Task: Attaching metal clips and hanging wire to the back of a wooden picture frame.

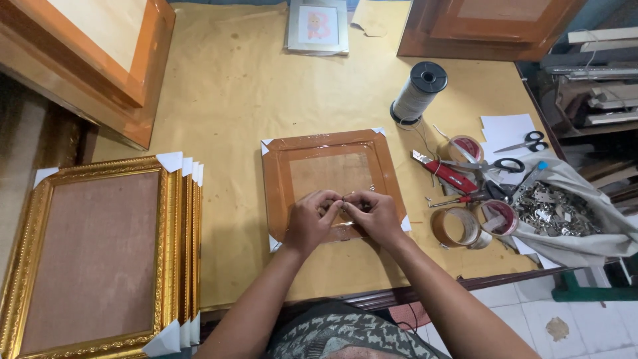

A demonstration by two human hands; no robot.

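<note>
Both hands meet over brown frame back: left hand & right hand fingertips pinch a small metal bit, likely fixing the hanger; next needs steady grip.

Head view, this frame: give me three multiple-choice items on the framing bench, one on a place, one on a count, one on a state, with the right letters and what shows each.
1. Where does the thread spool stand in relation to the brown frame?
A. on top of it
B. beyond its far right corner
C. left of it, by the gold frames

2. How many tape rolls lie to the right of the brown frame?
A. one
B. three
C. five

3. What are the left hand and right hand doing?
A. meeting over the brown frame's lower middle, pinching something small
B. resting flat on the table
C. each lifting a gold frame

Answers:
1 B: the spool stands upright on the table, beyond that corner.
2 B: one roll is by the scissors, two more nearer the table edge.
3 A: the fingertips of both hands come together above the frame; what they pinch is too small to tell.
</note>
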